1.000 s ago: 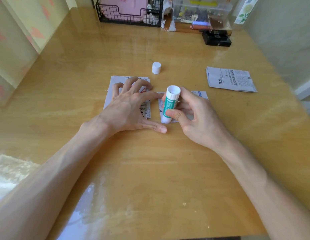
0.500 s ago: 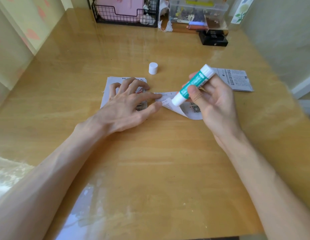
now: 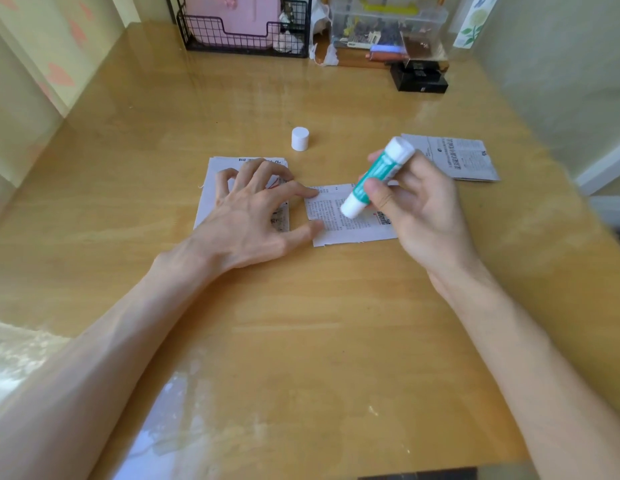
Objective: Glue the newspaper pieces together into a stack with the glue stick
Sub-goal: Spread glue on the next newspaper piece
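Glue stick (image 3: pixel 374 183) sits tilted in the right hand (image 3: pixel 422 216), thumb and fingers wrapped round its green barrel, its lower white end down at the middle newspaper piece (image 3: pixel 339 230). The slant looks chosen so that the tip can be rubbed across the print. Left hand (image 3: pixel 253 216) lies spread and grips nothing. Its forefinger and thumb press the left edge of the middle piece, likely to stop the thin paper dragging along with the stick, while its other fingers arch over a larger newspaper piece (image 3: pixel 211 188) just left of the middle piece. White cap (image 3: pixel 299 139) stands upright behind the middle piece, off the stick and out of the way. More newspaper (image 3: pixel 464 157) waits behind and to the right of the middle piece, its near corner covered by the right hand. The glue itself cannot be seen, nor whether the tip truly touches. The palm hides the right side of the middle piece, and whether the larger piece is one sheet or several already glued is unclear
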